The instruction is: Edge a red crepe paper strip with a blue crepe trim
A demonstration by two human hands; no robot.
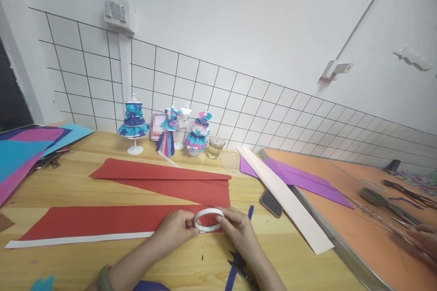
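A roll of white double-sided tape (210, 210) stands between my hands at the right end of a long red paper strip (102, 219). My left hand (177, 229) is closed in a pinch at the roll's left side. From the right, my right hand (239, 229) grips the roll between thumb and fingers. White tape (82, 238) runs along the near edge of the red strip and passes under my left hand. Black scissors (241, 269) lie beside my right forearm, partly hidden by it. A narrow dark blue strip (251, 212) lies behind my right hand.
More folded red paper (164, 182) lies behind. Small dress forms (133, 120) in paper outfits and a glass jar (215, 148) line the back. A phone (271, 203) lies partly under a pale strip (290, 204). Another person's hand (425, 236) is at the right edge.
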